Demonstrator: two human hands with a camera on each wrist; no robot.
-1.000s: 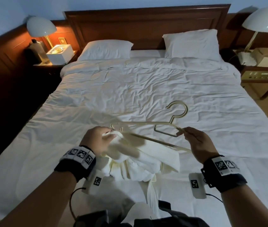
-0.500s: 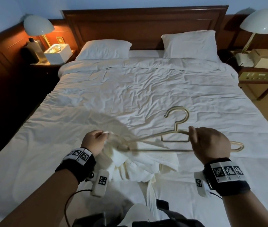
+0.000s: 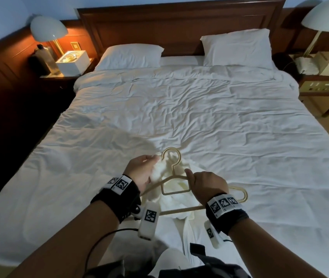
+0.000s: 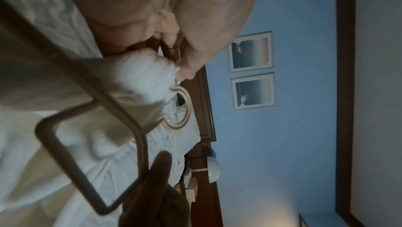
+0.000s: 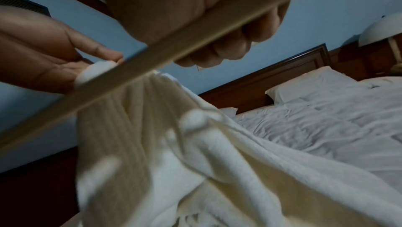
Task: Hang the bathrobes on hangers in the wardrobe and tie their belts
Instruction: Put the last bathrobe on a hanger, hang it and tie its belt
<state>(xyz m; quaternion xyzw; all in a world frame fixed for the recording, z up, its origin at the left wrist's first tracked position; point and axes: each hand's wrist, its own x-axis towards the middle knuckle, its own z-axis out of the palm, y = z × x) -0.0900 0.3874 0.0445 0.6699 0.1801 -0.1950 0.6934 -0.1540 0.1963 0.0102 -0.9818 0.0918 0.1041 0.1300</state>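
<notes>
Rumpled white bedding (image 3: 199,109) covers the wide bed, with two pillows (image 3: 129,57) against a dark wooden headboard (image 3: 179,23) and a domed lamp (image 3: 48,29) on each side. Near the foot of the bed a person holds a cream bathrobe (image 3: 176,199) and a pale gold hanger (image 3: 174,194) above the sheets. Their left hand (image 3: 142,171) pinches a bunched fold of the robe's fabric between thumb and fingers, right beside the hanger's hook. The right hand (image 3: 206,187) is curled round the hanger's shoulder, thumb up against the neck below the hook. Most of the robe hangs down from the left hand and lies heaped on the bed under the hanger. From the left wrist, two framed pictures (image 4: 252,70) show on a blue wall (image 4: 282,127).
</notes>
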